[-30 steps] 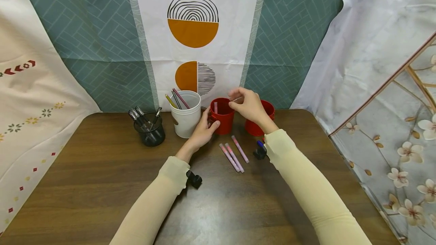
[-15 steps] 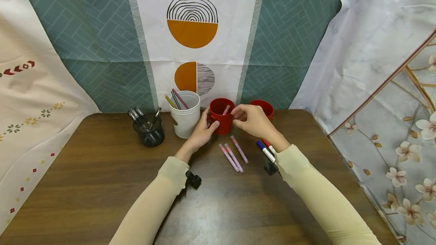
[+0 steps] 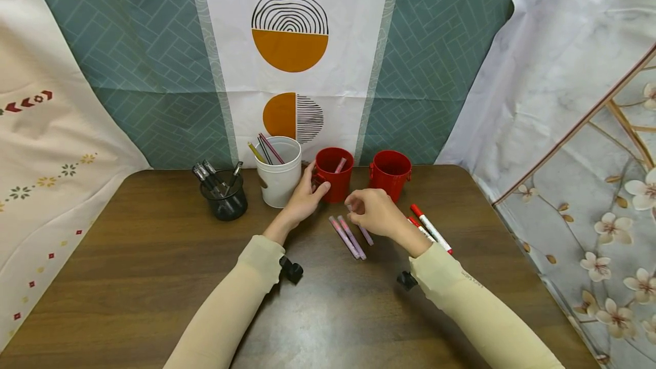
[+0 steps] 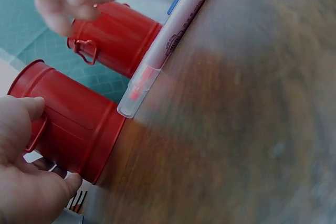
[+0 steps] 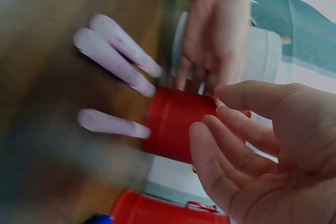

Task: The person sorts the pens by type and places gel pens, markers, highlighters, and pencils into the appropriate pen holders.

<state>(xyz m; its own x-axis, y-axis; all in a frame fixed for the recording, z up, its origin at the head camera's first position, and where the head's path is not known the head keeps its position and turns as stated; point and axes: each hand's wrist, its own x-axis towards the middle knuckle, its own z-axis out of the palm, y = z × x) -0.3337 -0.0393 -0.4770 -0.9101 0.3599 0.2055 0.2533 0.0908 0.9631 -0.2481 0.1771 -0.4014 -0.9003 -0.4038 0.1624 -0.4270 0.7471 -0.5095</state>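
Observation:
My left hand (image 3: 302, 201) holds the side of a small red metal bucket (image 3: 338, 187) near its handle, thumb in front, other fingers partly hidden. One pink-purple highlighter (image 3: 340, 165) leans inside that bucket. Three similar capped highlighters lie on the table before it: a left one (image 3: 343, 238), a middle one (image 3: 352, 238) and a right one (image 3: 367, 236). Over the upper end of the right one hovers my right hand (image 3: 379, 212), its fingers loosely bent. In the right wrist view a gap shows between thumb and fingers of this right hand (image 5: 294, 150), with nothing in it.
A second red bucket (image 3: 391, 178) stands to the right. Red-capped white markers (image 3: 433, 231) lie beside my right forearm, partly covered. Left of the held bucket are a white bucket (image 3: 279, 187) with pencils and a black mesh cup (image 3: 229, 208) with pens. A patterned cloth (image 3: 307, 44) hangs behind.
My right hand has come down from beside the bucket's rim to the highlighters on the table. The highlighter in the bucket has tipped rightward. My left hand has stayed on the bucket.

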